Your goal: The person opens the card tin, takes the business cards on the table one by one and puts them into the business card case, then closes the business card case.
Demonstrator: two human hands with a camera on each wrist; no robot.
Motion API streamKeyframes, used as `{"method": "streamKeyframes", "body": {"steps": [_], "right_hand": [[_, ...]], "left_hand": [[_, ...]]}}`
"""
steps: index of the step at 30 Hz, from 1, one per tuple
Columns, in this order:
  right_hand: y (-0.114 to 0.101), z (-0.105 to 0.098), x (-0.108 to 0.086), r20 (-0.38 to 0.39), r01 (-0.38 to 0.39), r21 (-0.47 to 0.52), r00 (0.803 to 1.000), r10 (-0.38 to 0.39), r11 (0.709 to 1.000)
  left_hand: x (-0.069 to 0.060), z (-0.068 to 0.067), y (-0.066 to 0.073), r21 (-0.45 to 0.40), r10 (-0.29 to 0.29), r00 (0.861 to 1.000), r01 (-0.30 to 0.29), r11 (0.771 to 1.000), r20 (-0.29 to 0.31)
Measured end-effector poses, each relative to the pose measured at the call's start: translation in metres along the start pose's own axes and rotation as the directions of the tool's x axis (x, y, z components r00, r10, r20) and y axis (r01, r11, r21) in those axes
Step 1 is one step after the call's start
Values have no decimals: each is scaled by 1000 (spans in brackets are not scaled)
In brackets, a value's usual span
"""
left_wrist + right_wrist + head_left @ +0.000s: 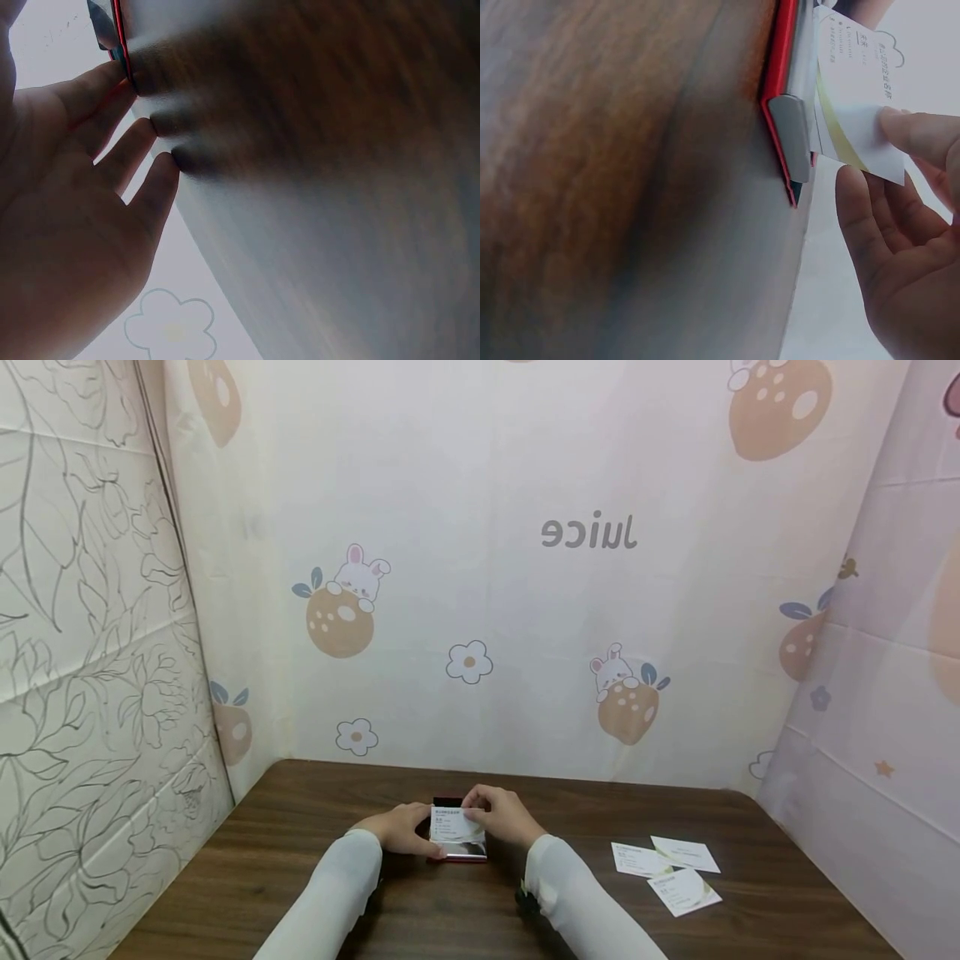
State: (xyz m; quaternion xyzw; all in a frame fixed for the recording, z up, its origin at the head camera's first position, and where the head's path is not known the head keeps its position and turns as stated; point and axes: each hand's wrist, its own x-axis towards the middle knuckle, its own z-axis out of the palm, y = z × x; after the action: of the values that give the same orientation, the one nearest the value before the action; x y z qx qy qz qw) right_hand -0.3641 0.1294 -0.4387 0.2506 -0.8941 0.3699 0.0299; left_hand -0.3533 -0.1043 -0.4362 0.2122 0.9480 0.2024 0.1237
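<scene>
A red-edged business card case [467, 857] with a silvery inner part lies open on the table. My left hand [402, 828] grips its left side, thumb at the near corner, with some fingertips resting on the wood in the left wrist view. My right hand [506, 817] pinches a white business card [859, 94] between thumb and fingers at one corner. This card is over the case's silvery part, tilted up from it in the right wrist view. More card edges show beneath it, but how many I cannot tell.
Three loose business cards [683, 892] lie overlapping on the right of the dark wooden table [300, 893]. A patterned cloth [480, 568] hangs behind the table's far edge, with more cloth at both sides.
</scene>
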Motion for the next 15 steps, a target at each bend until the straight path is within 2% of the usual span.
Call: {"method": "streamKeyframes", "body": {"steps": [9,15], "right_hand": [[0,1,-2,29,-46,-11,999,46,999],[-3,1,-2,61,-109,-27,992,110,994]], "left_hand": [[0,0,0,12,-13,1000,13,1000,14],[0,0,1,27,-18,1000,17,999,19]]}}
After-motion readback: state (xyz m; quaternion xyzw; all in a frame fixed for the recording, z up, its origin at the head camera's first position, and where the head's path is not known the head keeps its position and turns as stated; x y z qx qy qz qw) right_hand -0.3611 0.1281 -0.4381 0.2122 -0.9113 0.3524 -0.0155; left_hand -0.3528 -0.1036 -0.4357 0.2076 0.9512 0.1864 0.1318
